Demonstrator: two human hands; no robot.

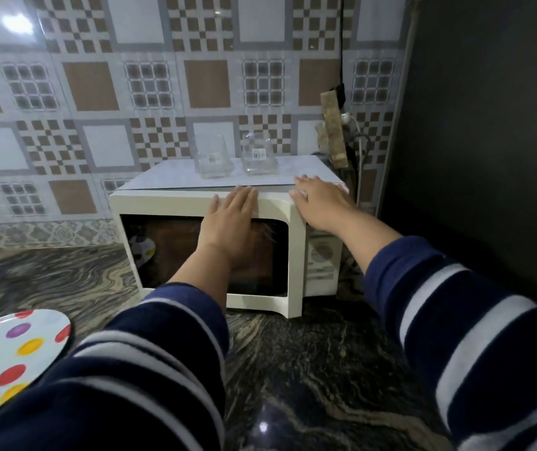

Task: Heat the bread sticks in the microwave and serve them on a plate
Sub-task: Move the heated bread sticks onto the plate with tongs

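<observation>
1. The left hand (pixel 228 219) lies flat against the microwave door (pixel 202 203); its fingers (pixel 244 195) are straight and together, tips at the door's top edge, palm over the dark window; it holds nothing.
2. The right hand (pixel 321 203) rests on the top right front corner of the microwave (pixel 296 249); its fingers (pixel 303 185) are extended and spread over the top edge, thumb down the front above the control panel (pixel 322 255); it holds nothing.
3. The door appears slightly ajar at its right side, standing forward of the control panel; the bread sticks cannot be made out behind the dark window; a white spotted shape shows in the window, left of and below the left fingers.
4. A plate (pixel 10 356) with coloured dots lies on the dark marbled tabletop (pixel 293 369), well below and to the left of the left fingers, partly under the striped sleeve (pixel 150 362).
5. Two clear glass containers (pixel 213 157) stand on top of the microwave, just beyond both sets of fingers.
</observation>
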